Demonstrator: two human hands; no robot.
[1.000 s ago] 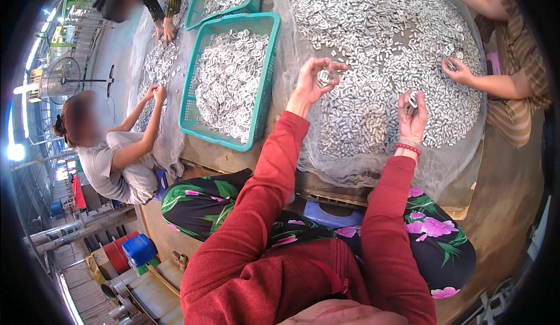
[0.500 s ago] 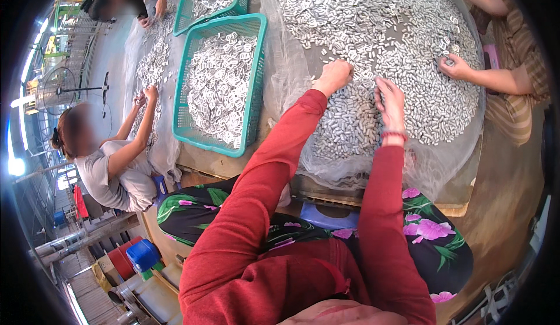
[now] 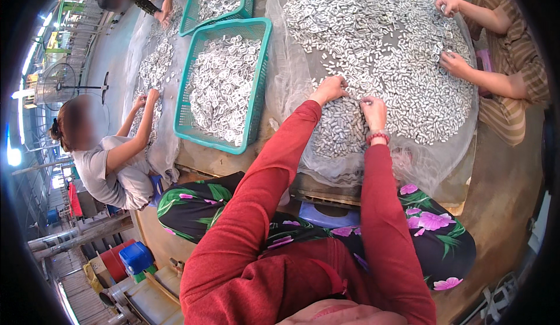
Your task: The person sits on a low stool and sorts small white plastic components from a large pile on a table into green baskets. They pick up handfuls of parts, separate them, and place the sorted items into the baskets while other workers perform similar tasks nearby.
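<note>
- Small metal pieces (image 3: 341, 128) lie heaped on a clear plastic sheet (image 3: 284, 91) over the tabletop (image 3: 221, 161), directly below both hands.
- Left hand (image 3: 330, 90): at the heap's far edge, fingers bent close together; cannot tell whether they grip a piece.
- Right hand (image 3: 375, 114): just beside it, fingers curled narrow; their contents are hidden.
- Green basket (image 3: 256, 100): left of the sheet, full of pale metal buckles (image 3: 223, 88).
- Across the right side, a co-worker's hands (image 3: 457, 65) reach over the spread pieces.

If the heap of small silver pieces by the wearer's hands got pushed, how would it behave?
The heap would likely spread, since its pieces look loose. Some might roll, given their short, rounded shapes. The wrinkled, see-through sheet beneath looks thin, so it could bunch up.
</note>
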